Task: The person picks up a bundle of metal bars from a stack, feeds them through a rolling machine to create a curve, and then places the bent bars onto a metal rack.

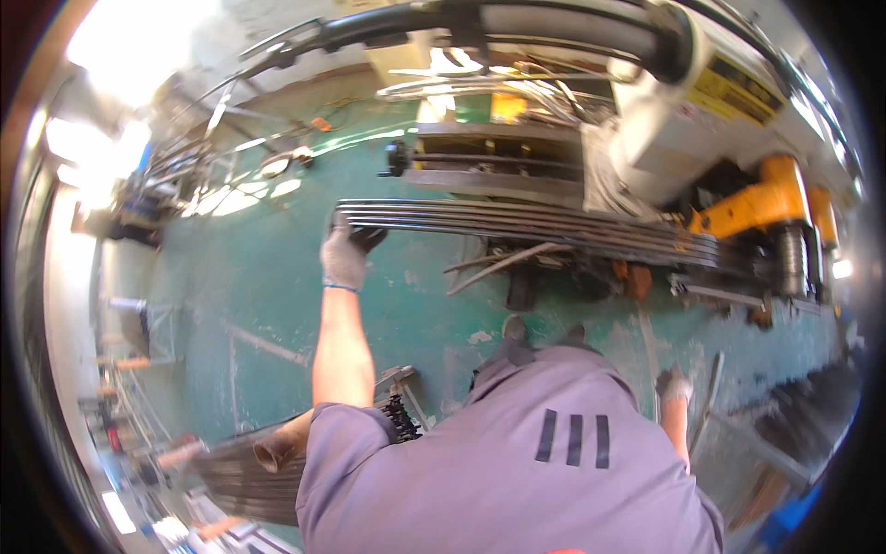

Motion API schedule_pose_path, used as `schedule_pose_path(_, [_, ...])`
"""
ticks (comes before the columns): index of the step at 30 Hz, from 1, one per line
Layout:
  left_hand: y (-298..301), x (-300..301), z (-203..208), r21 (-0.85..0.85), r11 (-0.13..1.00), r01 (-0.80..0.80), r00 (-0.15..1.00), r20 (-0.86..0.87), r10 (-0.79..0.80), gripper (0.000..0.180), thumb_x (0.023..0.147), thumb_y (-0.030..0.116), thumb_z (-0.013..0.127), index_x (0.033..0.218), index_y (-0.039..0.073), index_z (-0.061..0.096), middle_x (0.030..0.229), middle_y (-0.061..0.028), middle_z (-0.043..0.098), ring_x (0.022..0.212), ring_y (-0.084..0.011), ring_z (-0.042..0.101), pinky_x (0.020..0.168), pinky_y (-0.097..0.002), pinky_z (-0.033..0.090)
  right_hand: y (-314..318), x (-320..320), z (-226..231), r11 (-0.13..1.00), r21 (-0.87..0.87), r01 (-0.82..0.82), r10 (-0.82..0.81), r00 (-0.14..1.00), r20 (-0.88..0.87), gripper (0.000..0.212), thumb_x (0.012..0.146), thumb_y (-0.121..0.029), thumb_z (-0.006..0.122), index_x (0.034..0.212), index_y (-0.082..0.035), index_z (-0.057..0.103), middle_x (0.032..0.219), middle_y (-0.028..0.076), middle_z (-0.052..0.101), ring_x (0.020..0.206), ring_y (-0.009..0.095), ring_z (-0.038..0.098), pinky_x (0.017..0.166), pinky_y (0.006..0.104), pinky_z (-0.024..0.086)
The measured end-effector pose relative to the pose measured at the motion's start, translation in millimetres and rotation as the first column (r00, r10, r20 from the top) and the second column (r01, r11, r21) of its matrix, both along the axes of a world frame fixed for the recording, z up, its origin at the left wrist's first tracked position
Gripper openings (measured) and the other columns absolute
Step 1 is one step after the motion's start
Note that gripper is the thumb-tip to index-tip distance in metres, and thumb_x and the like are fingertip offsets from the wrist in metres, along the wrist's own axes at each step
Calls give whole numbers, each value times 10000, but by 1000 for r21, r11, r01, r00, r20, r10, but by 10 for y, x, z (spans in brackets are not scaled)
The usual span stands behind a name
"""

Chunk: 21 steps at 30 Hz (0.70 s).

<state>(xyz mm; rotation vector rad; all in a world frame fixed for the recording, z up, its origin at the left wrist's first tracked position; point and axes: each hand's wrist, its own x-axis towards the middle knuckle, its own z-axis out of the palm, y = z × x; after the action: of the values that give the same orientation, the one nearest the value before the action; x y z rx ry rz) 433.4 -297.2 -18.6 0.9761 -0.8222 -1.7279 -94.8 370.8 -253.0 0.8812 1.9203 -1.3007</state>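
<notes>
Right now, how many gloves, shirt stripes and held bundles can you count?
Pale grey cloth gloves: 2
Short black stripes on the purplish-grey cloth shirt: 3
Held bundle of long dark metal bars: 1
Total: 6

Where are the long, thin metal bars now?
In the head view, above centre, the metal bars run right from the grey-gloved left hand toward the orange machine.

The bars [517,221] reach left from the machine arm [752,210], before a rail frame [498,181], above the floor [249,286].

Glossy, smooth bars [480,220], apparently metal through the blur.
</notes>
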Motion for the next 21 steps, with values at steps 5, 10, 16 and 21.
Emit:
schedule_pose_path(5, [-3, 174, -110, -25, 999, 25, 994, 111, -22, 508, 1108, 434, 571, 1549, 201, 475, 1380, -134, 652, 1177, -404, 692, 980, -623, 596, -591, 166, 544, 983, -23, -182, 174, 966, -192, 338, 1010, -328, 724, 1117, -8, 706, 931, 125, 750, 732, 253, 721, 600, 391, 558])
schedule_pose_path(10, [-60, 48, 0, 16, 1000, 18, 999, 40, -18, 560, 1138, 505, 428, 1540, 123, 507, 1456, -155, 604, 1310, -399, 603, 1107, -616, 498, -834, 12, 695, 954, -10, -298, 292, 941, -172, 317, 1015, -314, 729, 1131, -20, 711, 911, 98, 744, 713, 226, 707, 599, 364, 546])
schedule_pose_path(16, [205, -404, 26, 118, 938, -327, 918, -195, 345, 667, 1120, 548, 378, 1539, 46, 512, 1566, -197, 533, 1453, -415, 467, 1226, -592, 362, -527, -543, 340, 929, 6, -370, 366, 916, -165, 263, 1018, -277, 728, 1063, -19, 722, 855, 90, 727, 674, 215, 687, 572, 354, 526])
schedule_pose_path(21, [883, -965, -791, 272, 895, -354, 885, -213, 414, 652, 1099, 567, 440, 1532, 89, 530, 1584, -180, 528, 1489, -411, 444, 1218, -585, 382, -57, -1101, -65, 929, -31, -369, 370, 924, 98, 215, 1010, -261, 730, 1013, -46, 726, 809, 76, 711, 654, 204, 672, 545, 355, 492])
